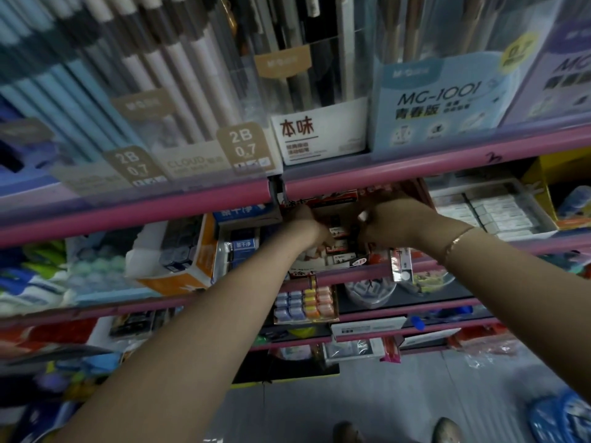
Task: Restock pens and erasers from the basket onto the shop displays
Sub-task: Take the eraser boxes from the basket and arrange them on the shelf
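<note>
A red and black eraser display box (pixel 323 204) stands on the second shelf, under the pink rail. Small white erasers (pixel 339 259) with dark printed sleeves lie inside it. My left hand (pixel 308 223) reaches into the box from the left, its fingers curled down onto an eraser at the box's middle. My right hand (pixel 391 220) comes in from the right with its fingers curled, pinching a small white eraser (pixel 363 215) above the box. The two hands nearly meet over the erasers. No basket is in view.
Pen and pencil displays (pixel 243 145) fill the top shelf behind a pink rail (pixel 415 169). A tray of white eraser boxes (pixel 492 209) sits to the right and blue eraser packs (pixel 244 244) to the left. Lower shelves hold coloured erasers (pixel 303 303). The floor and my shoes (pixel 446 430) are below.
</note>
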Demonstrator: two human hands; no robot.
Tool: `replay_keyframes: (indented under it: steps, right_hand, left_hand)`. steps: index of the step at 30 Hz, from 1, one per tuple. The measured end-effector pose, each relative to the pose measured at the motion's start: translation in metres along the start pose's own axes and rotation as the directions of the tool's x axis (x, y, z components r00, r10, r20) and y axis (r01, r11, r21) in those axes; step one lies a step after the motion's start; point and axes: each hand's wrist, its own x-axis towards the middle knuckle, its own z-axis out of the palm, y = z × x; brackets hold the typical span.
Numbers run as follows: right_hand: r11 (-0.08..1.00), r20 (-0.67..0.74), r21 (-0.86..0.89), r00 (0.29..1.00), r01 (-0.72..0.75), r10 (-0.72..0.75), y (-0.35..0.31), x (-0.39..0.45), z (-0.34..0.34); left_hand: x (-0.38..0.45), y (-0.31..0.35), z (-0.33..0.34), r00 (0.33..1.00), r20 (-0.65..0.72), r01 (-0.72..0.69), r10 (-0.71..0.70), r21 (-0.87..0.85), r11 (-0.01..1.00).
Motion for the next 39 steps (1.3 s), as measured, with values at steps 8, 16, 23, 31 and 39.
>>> replay_keyframes:
  steps: [8, 16, 23, 31, 39]
  right_hand:
    - [0.998, 0.137, -0.052, 0.99, 0.048, -0.04, -0.004, 0.005, -0.013]
    - [0.97, 0.006, 0.242, 1.0, 0.016, -0.018, 0.016, -0.005, -0.014]
    - [0.914, -0.063, 0.405, 0.997, -0.014, 0.043, 0.024, -0.008, -0.007]
    - [0.686, -0.262, 0.727, 0.923, -0.003, 0.282, 0.018, -0.003, 0.002]
    - [0.48, -0.407, 0.865, 0.766, 0.148, 0.497, -0.018, 0.008, 0.024]
  left_hand:
    - [0.0, -0.007, 0.004, 0.998, -0.059, 0.011, -0.01, 0.016, 1.0]
    - [-0.008, -0.006, 0.008, 0.997, -0.071, -0.002, 0.004, 0.023, 1.0]
    - [-0.012, -0.009, -0.002, 0.999, 0.009, -0.039, 0.038, 0.169, 0.985]
    - [-0.024, -0.013, -0.012, 0.992, -0.015, -0.125, 0.125, -0.001, 0.992]
    - [-0.084, -0.024, -0.014, 0.93, 0.094, -0.279, 0.356, -0.452, 0.847]
